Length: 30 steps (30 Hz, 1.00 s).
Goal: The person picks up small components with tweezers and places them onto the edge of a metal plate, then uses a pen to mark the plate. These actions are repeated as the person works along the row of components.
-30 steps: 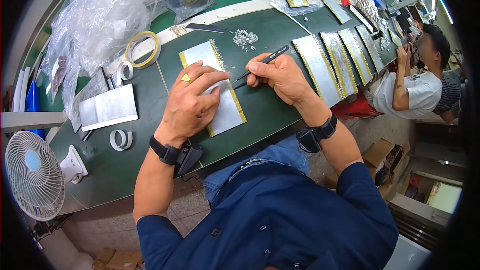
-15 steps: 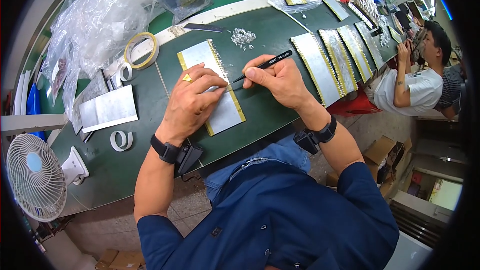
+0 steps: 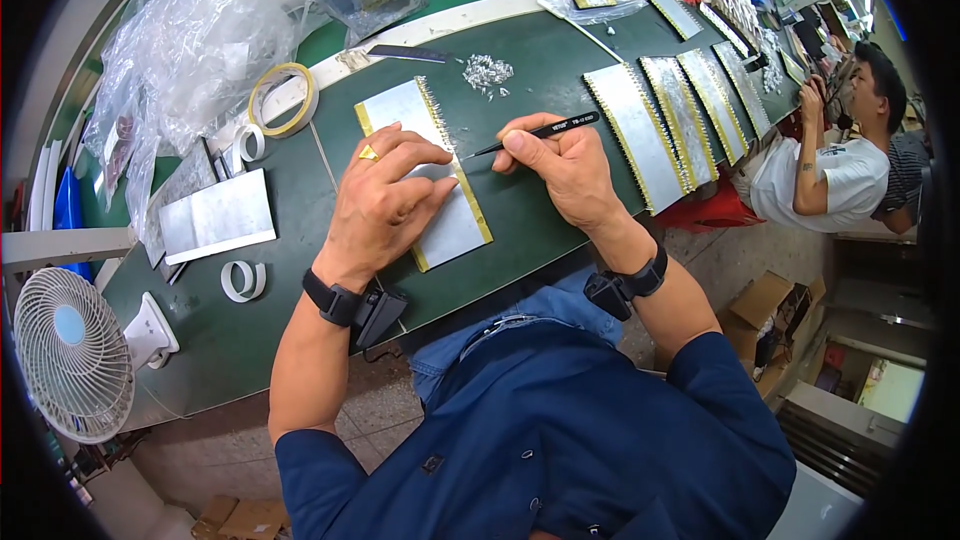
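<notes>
A flat silver panel (image 3: pixel 458 225) with yellow tape along its edges lies on the green table in front of me. Small pieces line the upper part of its right edge. My left hand (image 3: pixel 385 190) rests over the panel, fingers bent, with a gap between thumb and forefinger. Black pointed tweezers (image 3: pixel 550 127) are pinched in my right hand (image 3: pixel 565 165). Their tip is by the panel's right edge, close to my left fingertips; whether it grips anything is too small to tell. Beyond the panel sits a heap of small clear and whitish pieces (image 3: pixel 487 74).
Several similar edged panels (image 3: pixel 640 135) lie to the right. At left are a yellow tape roll (image 3: pixel 283 100), a plain silver plate (image 3: pixel 218 217), a curled white strip (image 3: pixel 242 282) and a white fan (image 3: pixel 72 355). Plastic bags (image 3: pixel 215 30) pile up behind. A co-worker (image 3: pixel 835 165) sits at far right.
My right hand and the tweezers have shifted slightly to the right, drawing back from the panel's edge. My left forefinger and thumb have spread apart.
</notes>
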### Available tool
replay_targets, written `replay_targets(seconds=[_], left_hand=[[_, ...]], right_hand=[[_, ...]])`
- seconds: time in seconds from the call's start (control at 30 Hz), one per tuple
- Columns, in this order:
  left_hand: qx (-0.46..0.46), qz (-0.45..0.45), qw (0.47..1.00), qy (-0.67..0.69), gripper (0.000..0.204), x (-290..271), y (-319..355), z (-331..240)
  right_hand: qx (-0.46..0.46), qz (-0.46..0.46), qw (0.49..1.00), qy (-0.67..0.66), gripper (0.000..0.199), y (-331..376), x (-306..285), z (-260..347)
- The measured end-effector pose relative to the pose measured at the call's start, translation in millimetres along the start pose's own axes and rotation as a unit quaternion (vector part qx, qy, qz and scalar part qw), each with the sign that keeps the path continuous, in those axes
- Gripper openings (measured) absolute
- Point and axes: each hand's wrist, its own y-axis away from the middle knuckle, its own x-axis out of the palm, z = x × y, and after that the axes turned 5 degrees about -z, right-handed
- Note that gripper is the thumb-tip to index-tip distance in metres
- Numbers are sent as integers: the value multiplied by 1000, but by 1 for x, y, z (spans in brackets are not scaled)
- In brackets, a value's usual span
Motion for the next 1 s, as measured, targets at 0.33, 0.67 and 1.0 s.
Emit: replay_targets(seconds=[0.33,0.67,1.0], left_hand=[[18,-29,999,-5,27,1,1,0],[15,-26,998,-53,7,3,3,1],[79,-10,986,-150,11,2,1,-2]], right_hand=[[44,10,979,-198,22,8,18,-6],[-6,0,997,-75,23,12,13,4],[-203,36,963,172,16,21,18,27]])
